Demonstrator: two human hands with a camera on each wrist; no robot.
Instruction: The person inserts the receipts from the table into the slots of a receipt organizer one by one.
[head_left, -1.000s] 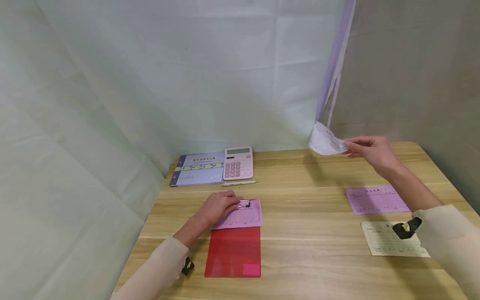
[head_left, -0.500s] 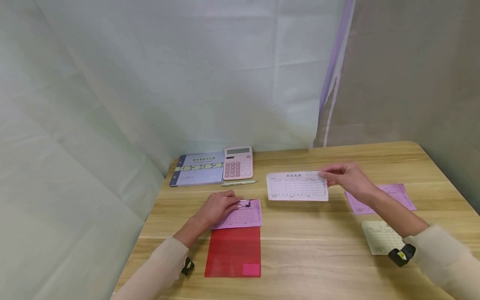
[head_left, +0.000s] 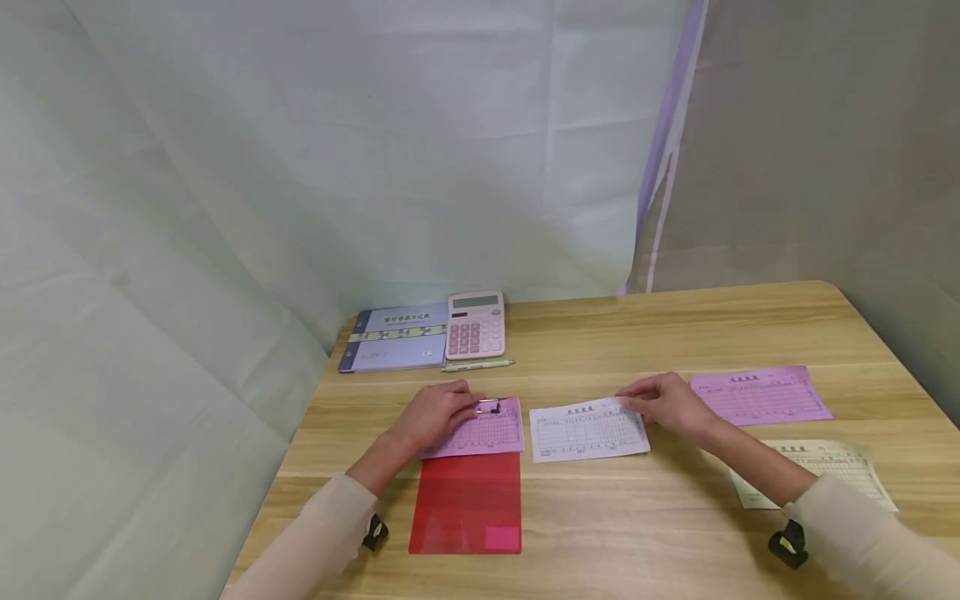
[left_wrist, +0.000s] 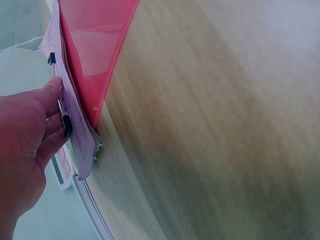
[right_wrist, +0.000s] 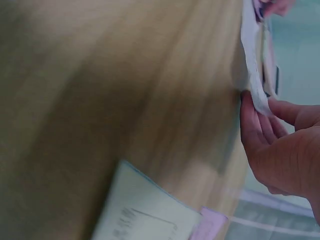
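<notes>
On the left of the table lies a red clipboard (head_left: pixel 465 504) with pink printed forms (head_left: pixel 487 433) at its upper end. My left hand (head_left: pixel 435 415) pinches the metal clip (head_left: pixel 491 407) with black ends at the top; the left wrist view has the thumb on the clip (left_wrist: pixel 60 102). To the right, a white printed form (head_left: pixel 585 432) is held at its upper right corner by my right hand (head_left: pixel 667 406), thumb on one face and fingers behind. The form's left edge is close beside the pink forms. Whether it touches the table is unclear.
A pink form (head_left: pixel 761 396) and a pale yellow-green form (head_left: pixel 832 467) lie at the right, the latter partly under my right forearm. Behind the clipboard are a pen (head_left: pixel 478 365), a pink calculator (head_left: pixel 477 325) and a blue-grey account book (head_left: pixel 399 337). Fabric curtains hang behind the table (head_left: pixel 675 542).
My right hand has brought the white form from the back right toward the left and nearer, lowering it beside the clipboard. My left hand has stayed at the clip.
</notes>
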